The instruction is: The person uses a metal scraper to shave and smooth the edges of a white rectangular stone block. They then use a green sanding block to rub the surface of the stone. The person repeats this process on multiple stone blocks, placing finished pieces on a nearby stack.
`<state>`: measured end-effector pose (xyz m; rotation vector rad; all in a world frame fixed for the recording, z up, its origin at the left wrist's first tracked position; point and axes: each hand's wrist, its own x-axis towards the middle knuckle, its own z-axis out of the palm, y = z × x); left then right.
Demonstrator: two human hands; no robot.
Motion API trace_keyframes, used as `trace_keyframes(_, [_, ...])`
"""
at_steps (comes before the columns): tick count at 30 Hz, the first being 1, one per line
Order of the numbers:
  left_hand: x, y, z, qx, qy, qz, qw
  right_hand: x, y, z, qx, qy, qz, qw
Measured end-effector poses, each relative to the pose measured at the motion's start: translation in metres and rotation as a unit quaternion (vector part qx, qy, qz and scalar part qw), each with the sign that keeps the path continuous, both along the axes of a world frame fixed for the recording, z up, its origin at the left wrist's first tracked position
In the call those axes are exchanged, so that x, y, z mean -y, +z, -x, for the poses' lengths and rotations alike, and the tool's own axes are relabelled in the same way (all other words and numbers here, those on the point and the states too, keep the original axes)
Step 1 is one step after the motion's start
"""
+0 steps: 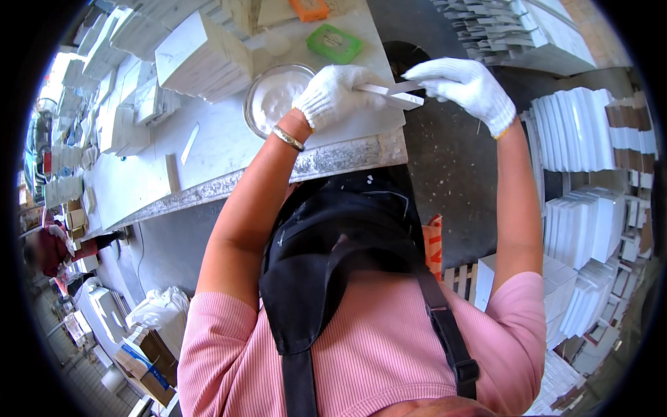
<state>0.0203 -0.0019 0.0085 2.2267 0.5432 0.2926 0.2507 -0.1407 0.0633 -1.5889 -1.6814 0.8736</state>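
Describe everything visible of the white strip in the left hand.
The white strip is narrow and straight-edged, possibly stone. The gloved left hand holds it, hiding one end; the other juts rightward, slanting slightly down in the picture. A thin grey blade in the right hand overlaps its upper edge; contact is unclear.

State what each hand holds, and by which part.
The left hand holds a white strip by its left end, the other end projecting. The right hand seems to pinch a thin grey blade by its right end.

The pale table [226, 144] bears white slabs [200, 59], a round dish [247, 104] and a green block [335, 44].
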Motion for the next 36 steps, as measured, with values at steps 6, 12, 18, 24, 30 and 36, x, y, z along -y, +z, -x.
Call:
trace_keyframes(6, [-0.004,-0.004,-0.008,-0.019,0.02,-0.043,0.999,-0.039,-0.017,0.003,0.052,0.113,-0.012,0.992])
trace_keyframes(12, [-0.009,-0.017,-0.002,0.034,0.01,-0.007,0.999,-0.016,-0.005,-0.005,0.02,0.055,0.083,0.995])
trace_keyframes(18, [-0.01,-0.013,-0.006,0.008,0.0,0.0,1.0,-0.025,-0.012,-0.009,0.114,0.117,-0.07,0.984])
trace_keyframes(24, [-0.011,-0.011,-0.005,0.008,0.007,-0.016,1.0,-0.034,-0.013,0.008,0.139,0.122,-0.07,0.98])
trace_keyframes(30, [-0.007,-0.003,-0.002,0.005,0.003,-0.015,1.0,-0.003,-0.003,-0.008,0.12,0.084,0.026,0.989])
trace_keyframes(36, [-0.011,-0.012,-0.004,0.02,-0.002,-0.016,1.0,-0.024,-0.015,0.002,0.064,0.097,-0.039,0.992])
